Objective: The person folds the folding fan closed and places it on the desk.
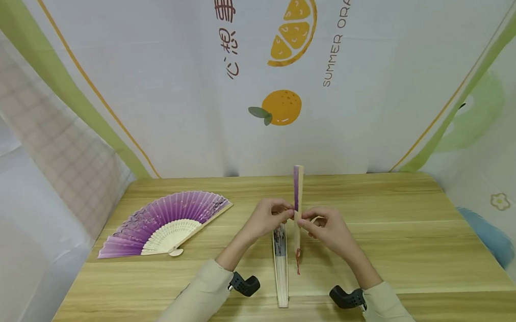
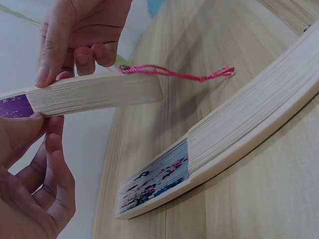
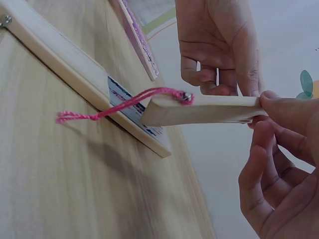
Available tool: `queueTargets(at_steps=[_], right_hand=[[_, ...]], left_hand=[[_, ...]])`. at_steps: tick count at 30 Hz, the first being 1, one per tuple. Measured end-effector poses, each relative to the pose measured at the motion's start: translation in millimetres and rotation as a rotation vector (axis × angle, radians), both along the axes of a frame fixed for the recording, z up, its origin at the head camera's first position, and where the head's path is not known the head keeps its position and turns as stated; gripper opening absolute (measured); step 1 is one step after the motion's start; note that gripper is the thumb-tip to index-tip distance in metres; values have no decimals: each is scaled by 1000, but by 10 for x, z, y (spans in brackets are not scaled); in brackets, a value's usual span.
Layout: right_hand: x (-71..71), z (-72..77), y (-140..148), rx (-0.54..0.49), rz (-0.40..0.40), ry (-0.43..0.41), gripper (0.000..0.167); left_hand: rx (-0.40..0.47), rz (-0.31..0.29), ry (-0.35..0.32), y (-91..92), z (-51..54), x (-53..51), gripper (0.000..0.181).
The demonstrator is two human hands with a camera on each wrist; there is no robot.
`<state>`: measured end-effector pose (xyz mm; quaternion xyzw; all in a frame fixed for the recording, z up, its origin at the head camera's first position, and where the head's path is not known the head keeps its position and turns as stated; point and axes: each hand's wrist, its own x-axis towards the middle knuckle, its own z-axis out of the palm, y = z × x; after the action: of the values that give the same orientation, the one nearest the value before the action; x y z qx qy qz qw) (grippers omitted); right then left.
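Note:
A folded purple hand fan with pale wooden ribs is held up off the table between both hands. My left hand pinches it from the left near its middle, thumb against the ribs in the left wrist view. From the other side my right hand pinches it a little lower, with thumb and fingers. A pink-red cord hangs from the fan's riveted end. Below the hands a second folded fan, with a grey floral band, lies on the table.
An open purple fan lies spread at the left of the wooden table. White printed cloth hangs behind the table's back edge and along its sides.

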<state>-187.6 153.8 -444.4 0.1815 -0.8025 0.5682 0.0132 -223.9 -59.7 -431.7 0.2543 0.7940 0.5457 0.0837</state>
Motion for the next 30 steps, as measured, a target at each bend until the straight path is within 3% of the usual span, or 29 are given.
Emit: queueTargets(at_steps=[10, 19, 26, 30], right_hand=[[-18, 7, -8, 16, -7, -3, 12], [9, 29, 22, 69, -42, -12, 14], [37, 14, 102, 150, 23, -3, 13], [81, -30, 148, 214, 69, -7, 14]], left_hand=[[72, -15, -119, -30, 36, 42, 15], [17, 33, -101, 22, -2, 77, 12], [-32, 28, -79, 67, -53, 146, 12], [-53, 12, -104, 80, -104, 227, 11]])
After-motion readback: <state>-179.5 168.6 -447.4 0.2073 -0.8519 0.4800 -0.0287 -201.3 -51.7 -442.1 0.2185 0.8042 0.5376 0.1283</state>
